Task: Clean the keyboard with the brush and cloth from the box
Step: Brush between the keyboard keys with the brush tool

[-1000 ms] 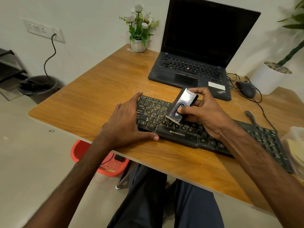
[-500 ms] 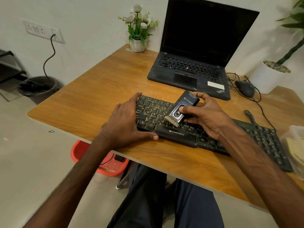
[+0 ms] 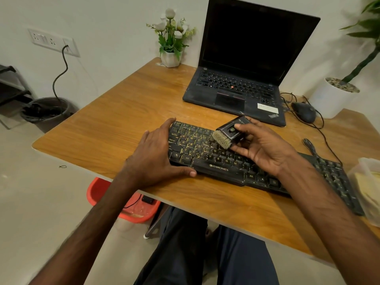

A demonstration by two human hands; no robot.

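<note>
Table [image 3: 115, 124]: a wooden top that fills the middle of the scene, with everything below standing on it.
Laptop [image 3: 253, 62]: open at the far side, screen dark, just beyond the keyboard's far edge.
Keyboard [image 3: 218, 167]: black and long, lying slantwise across the near half of the table. Its left end is under the hands and its right end runs up to the box.
Large plant pot [image 3: 331, 97]: white, at the far right corner, with green leaves rising out of view.
Box [image 3: 364, 165]: a clear plastic tub at the right edge, touching or just beside the keyboard's right end.
Cloth [image 3: 368, 188]: yellowish and folded inside the box.
Left hand [image 3: 156, 157]: laid over the keyboard's left end with the fingers out fairly straight. The thumb runs along the near edge and the forefinger reaches the far left corner. It grasps nothing.
Right hand [image 3: 265, 149]: held over the middle keys, with thumb and fingers closed round the brush body.
Flower pot [image 3: 170, 58]: small and white with pale blooms, at the far edge, left of the laptop.
Mouse [image 3: 304, 112]: dark, right of the laptop, its cable trailing toward the keyboard.
Brush [image 3: 228, 134]: a black block, tilted, with its tan bristles [image 3: 221, 139] turned down and to the left over the upper letter rows. I cannot tell from here whether the tips touch the keys.
</note>
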